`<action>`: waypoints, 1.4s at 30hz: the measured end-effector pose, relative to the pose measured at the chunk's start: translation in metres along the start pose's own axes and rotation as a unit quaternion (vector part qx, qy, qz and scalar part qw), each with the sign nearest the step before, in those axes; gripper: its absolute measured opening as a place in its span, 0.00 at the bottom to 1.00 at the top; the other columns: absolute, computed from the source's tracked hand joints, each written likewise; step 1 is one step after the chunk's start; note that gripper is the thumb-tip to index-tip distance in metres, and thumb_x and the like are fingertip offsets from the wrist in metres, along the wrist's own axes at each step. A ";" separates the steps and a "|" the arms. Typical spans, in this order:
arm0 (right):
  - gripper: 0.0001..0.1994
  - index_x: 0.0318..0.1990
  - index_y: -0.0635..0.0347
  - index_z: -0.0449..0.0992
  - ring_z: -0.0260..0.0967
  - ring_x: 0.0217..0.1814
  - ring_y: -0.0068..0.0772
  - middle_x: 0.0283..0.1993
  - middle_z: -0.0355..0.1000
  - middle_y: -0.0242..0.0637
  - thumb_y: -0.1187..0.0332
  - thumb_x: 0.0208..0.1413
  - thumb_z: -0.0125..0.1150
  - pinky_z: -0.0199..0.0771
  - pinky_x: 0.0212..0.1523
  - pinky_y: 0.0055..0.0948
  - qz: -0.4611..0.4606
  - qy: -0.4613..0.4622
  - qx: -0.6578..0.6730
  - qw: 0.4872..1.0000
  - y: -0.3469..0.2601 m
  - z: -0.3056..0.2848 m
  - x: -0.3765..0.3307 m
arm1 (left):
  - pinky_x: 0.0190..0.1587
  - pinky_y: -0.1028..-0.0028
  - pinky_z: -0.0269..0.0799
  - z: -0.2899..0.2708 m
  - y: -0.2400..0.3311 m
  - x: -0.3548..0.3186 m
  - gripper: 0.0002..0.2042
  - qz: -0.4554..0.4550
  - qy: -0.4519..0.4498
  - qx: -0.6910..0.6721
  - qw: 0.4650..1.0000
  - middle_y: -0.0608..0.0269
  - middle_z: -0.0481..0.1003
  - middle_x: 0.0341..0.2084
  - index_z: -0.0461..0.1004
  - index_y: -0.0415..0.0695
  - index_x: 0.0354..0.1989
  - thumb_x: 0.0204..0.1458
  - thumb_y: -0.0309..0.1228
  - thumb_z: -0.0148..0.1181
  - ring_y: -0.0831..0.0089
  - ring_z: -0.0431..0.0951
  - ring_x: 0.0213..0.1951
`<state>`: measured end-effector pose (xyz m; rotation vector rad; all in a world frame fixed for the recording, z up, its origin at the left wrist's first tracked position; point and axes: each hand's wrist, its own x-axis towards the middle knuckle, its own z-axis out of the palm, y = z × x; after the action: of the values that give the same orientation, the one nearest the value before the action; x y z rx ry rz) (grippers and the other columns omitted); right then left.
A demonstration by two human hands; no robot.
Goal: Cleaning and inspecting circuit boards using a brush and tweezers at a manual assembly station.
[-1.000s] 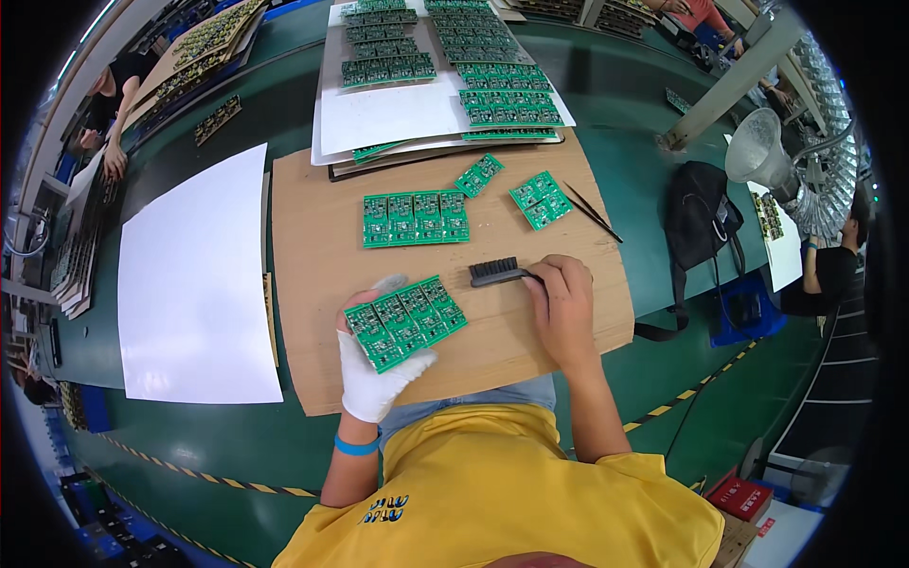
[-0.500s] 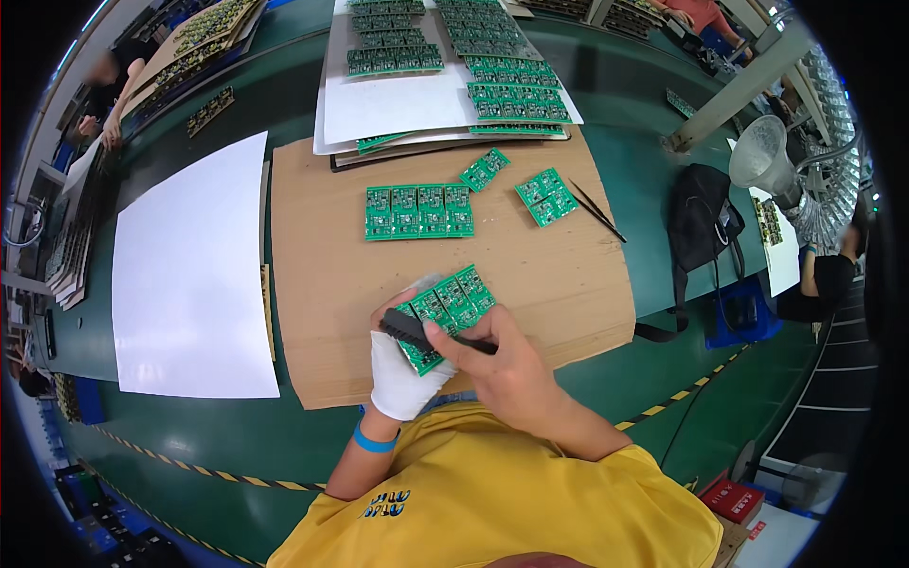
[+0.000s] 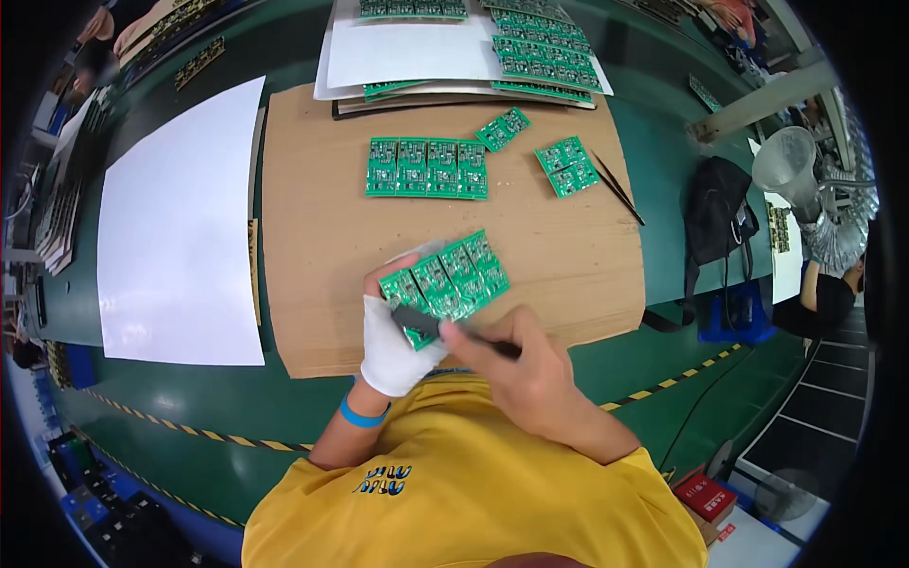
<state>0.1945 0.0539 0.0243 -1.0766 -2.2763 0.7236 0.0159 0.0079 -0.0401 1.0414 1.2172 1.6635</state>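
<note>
My left hand, in a white glove with bare fingertips and a blue band at the wrist, grips a green circuit board panel tilted above the cardboard. In my right hand, which is bare, is a black brush; its head lies over the panel's lower left corner. Beyond my hands a second circuit board panel lies flat on the cardboard sheet. Two smaller board pieces, a narrow one and a squarer one, lie to its right. Dark tweezers rest beside the squarer piece.
White boards stacked at the back carry rows of green panels. A large white sheet lies on the left of the green table. On the right are a black bag, a metal post and a funnel-like duct. Other people sit around.
The brush has shifted toward the panel's lower corner, baring more of its upper boards. My view has tilted, so the table's things appear higher in the picture.
</note>
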 end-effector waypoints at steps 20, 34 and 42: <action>0.32 0.65 0.61 0.72 0.67 0.66 0.48 0.64 0.67 0.46 0.79 0.48 0.71 0.72 0.62 0.40 -0.119 0.125 0.048 0.984 0.049 0.002 0.026 | 0.63 0.59 0.73 -0.012 0.018 0.000 0.47 -0.075 0.001 -0.184 0.980 0.51 0.65 0.66 0.57 0.47 0.66 0.34 0.16 0.79 0.59 0.70 0.65; 0.53 0.76 0.62 0.49 0.57 0.76 0.48 0.77 0.50 0.51 0.74 0.45 0.79 0.66 0.70 0.43 -0.018 0.016 0.454 0.891 0.044 0.040 0.018 | 0.64 0.58 0.72 -0.018 0.016 -0.007 0.50 -0.086 -0.028 -0.190 0.978 0.50 0.64 0.67 0.56 0.46 0.67 0.33 0.21 0.82 0.58 0.69 0.66; 0.30 0.62 0.68 0.68 0.76 0.57 0.40 0.60 0.72 0.48 0.79 0.51 0.74 0.79 0.53 0.36 -0.224 0.087 0.235 0.942 0.058 0.029 0.029 | 0.65 0.58 0.70 -0.020 0.014 -0.004 0.48 -0.054 -0.108 -0.275 0.954 0.48 0.66 0.66 0.56 0.47 0.68 0.37 0.20 0.80 0.57 0.69 0.66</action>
<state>0.1908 0.1015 -0.0279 -0.3645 -1.9475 0.8733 -0.0038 -0.0045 -0.0313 0.7628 0.6012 1.6190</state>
